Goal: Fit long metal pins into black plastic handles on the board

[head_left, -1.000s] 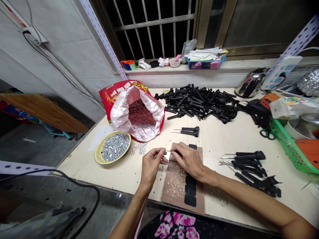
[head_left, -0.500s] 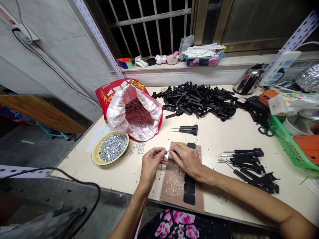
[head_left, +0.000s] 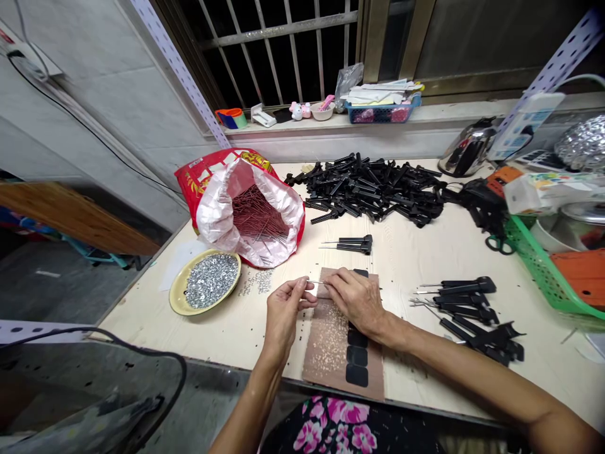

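A thin metal rod (head_left: 316, 282) runs level between my two hands. My left hand (head_left: 287, 310) pinches its left end between thumb and fingertips. Its other end goes into the closed fingers of my right hand (head_left: 355, 301), which rests over a brown board (head_left: 319, 372). Whatever else the right palm holds is hidden. Square black pads (head_left: 357, 356) line the board's right side, and pale crumbs (head_left: 331, 343) are scattered on its left. Just beyond the board lie two black-handled rods (head_left: 354, 244), side by side.
A yellow bowl of small metal washers (head_left: 174, 301) sits left, beside a red sack (head_left: 189, 186) full of reddish rods. Black plastic parts (head_left: 373, 186) are heaped at the back. Several black-handled pieces (head_left: 467, 302) lie right, near a green basket (head_left: 534, 271) and scissors (head_left: 500, 244).
My hands have drawn slightly apart, so more of the metal rod shows between them. The whole view has shifted a little; the things on the table stay in place.
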`<state>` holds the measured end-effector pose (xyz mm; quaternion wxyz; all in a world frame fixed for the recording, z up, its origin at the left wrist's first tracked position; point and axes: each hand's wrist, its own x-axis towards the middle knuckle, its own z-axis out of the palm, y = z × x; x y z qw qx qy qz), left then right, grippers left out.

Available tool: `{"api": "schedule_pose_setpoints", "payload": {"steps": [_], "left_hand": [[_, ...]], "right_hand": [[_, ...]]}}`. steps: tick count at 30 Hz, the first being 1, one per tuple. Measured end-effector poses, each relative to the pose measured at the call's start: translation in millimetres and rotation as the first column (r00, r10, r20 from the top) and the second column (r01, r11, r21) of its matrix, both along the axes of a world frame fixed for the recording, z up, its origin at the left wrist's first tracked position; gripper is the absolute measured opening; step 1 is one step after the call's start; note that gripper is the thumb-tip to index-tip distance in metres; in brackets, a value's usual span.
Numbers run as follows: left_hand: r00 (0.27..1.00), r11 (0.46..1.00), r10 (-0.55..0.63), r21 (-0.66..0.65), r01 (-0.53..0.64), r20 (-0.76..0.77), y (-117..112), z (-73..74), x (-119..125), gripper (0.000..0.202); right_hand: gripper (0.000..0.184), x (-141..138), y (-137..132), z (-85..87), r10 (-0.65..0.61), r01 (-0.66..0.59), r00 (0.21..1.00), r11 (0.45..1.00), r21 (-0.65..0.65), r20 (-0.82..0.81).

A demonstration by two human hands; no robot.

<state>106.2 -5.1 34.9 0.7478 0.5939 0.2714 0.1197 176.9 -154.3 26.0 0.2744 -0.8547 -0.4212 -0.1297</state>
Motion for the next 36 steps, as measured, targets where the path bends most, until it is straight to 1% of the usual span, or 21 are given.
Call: {"api": "schedule_pose_setpoints", "payload": {"steps": [2,3,7,9,10,12,15,17,22,25,29,33,36], "left_hand": [[1.0,0.998,-0.008,-0.057,0.008,0.012,1.2,-0.3,0.5,0.032],[1.0,0.998,-0.008,-0.065,0.009,0.013,2.1,-0.5,0.7,0.032],[1.0,1.0,-0.006,-0.023,0.006,-0.008,4.4,-0.3,0.7,0.031],[1.0,0.999,-0.013,-0.034,0.013,-0.018,4.9,0.3,1.1,0.03],[1.0,0.998,-0.02,-0.059,0.019,-0.021,5.2,0.7,1.5,0.03],[0.998,0.988,-0.047,-0.15,0.04,-0.038,6.3,1.6,2.9,0.031],[0.993,0.954,-0.091,-0.293,0.064,-0.08,8.1,2.5,5.1,0.03],[0.992,0.944,-0.095,-0.325,0.063,-0.086,8.6,2.7,5.9,0.03],[0.996,0.954,-0.084,-0.291,0.068,-0.043,6.7,2.0,5.7,0.035],[0.996,0.967,-0.076,-0.248,0.064,-0.037,5.4,1.4,6.0,0.033],[0.997,0.979,-0.059,-0.197,0.051,-0.039,3.9,0.1,7.6,0.031],[0.995,0.984,-0.072,-0.167,0.06,-0.065,1.8,-1.5,9.0,0.031],[0.995,0.991,-0.072,-0.118,0.064,-0.062,0.6,-1.6,9.3,0.029]], "right_hand": [[0.02,0.5,-0.5,0.8,-0.018,0.018,1.0,1.0,-0.006,-0.007],[0.02,0.7,-0.8,1.0,-0.021,0.021,1.0,1.0,-0.009,-0.008],[0.021,0.7,-2.3,0.3,-0.001,0.001,1.0,1.0,-0.006,-0.001],[0.021,0.7,-3.1,-0.1,0.005,-0.005,1.0,1.0,-0.004,0.005],[0.021,0.8,-3.6,-0.2,0.005,-0.005,1.0,1.0,-0.005,0.006],[0.021,1.1,-4.5,-0.3,0.009,-0.009,1.0,1.0,-0.003,0.005],[0.021,1.1,-5.4,-0.5,0.023,-0.023,1.0,1.0,0.01,0.001],[0.021,0.7,-5.6,-0.7,0.022,-0.022,1.0,1.0,0.016,-0.006],[0.021,-0.1,-5.0,-0.5,0.008,-0.007,0.999,1.0,0.019,-0.039],[0.021,0.2,-5.0,-1.0,-0.002,0.003,0.999,1.0,0.018,-0.033],[0.02,1.1,-5.2,-3.4,0.0,0.0,1.0,1.0,0.009,-0.005],[0.02,2.9,-5.5,-4.4,-0.007,0.007,1.0,1.0,-0.005,0.008],[0.023,4.2,-6.4,-3.9,-0.018,0.017,0.999,1.0,-0.021,-0.05]]}}
